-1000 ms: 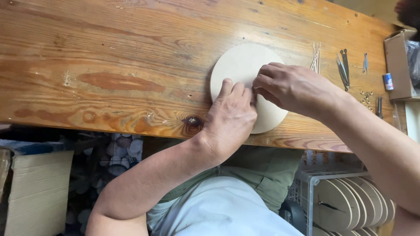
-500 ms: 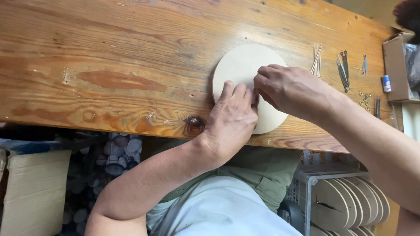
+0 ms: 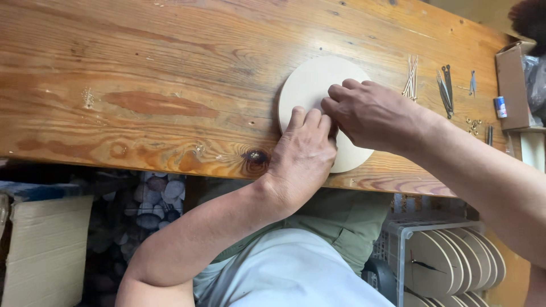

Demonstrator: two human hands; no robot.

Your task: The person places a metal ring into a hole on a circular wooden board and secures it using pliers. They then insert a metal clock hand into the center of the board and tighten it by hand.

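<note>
We look down on a wooden table (image 3: 170,85) that fills the upper frame. A pale round disc (image 3: 310,85) lies flat on it, right of centre, near the table's front edge.

Left hand (image 3: 301,156): palm down on the disc's lower left part, fingers together and pointing up-frame, pressing flat. It grips nothing; it rests on the disc.

Right hand (image 3: 372,116): comes in from the right, fingers curled over the disc's middle, tips meeting the left hand's fingertips. Whether it pinches something small there, we cannot tell; the fingers hide the spot.

Right of the disc, on the table: a bundle of thin pale sticks (image 3: 410,75), then dark metal pins (image 3: 445,91), one small metal piece (image 3: 472,83) farther right, and small brass bits (image 3: 472,125) below it.

Far right edge: an open brown cardboard box (image 3: 511,85), upright oblong. Beside its lower left side lies a small cylinder (image 3: 500,107), white and blue with a red end; the label is too small to make out.

Lower right, below the table: a clear rack (image 3: 401,250) holding more discs (image 3: 455,267) on edge, in a row. Lower left: a pale carton (image 3: 42,250). Rounded grey stones (image 3: 153,199) show under the table edge.
</note>
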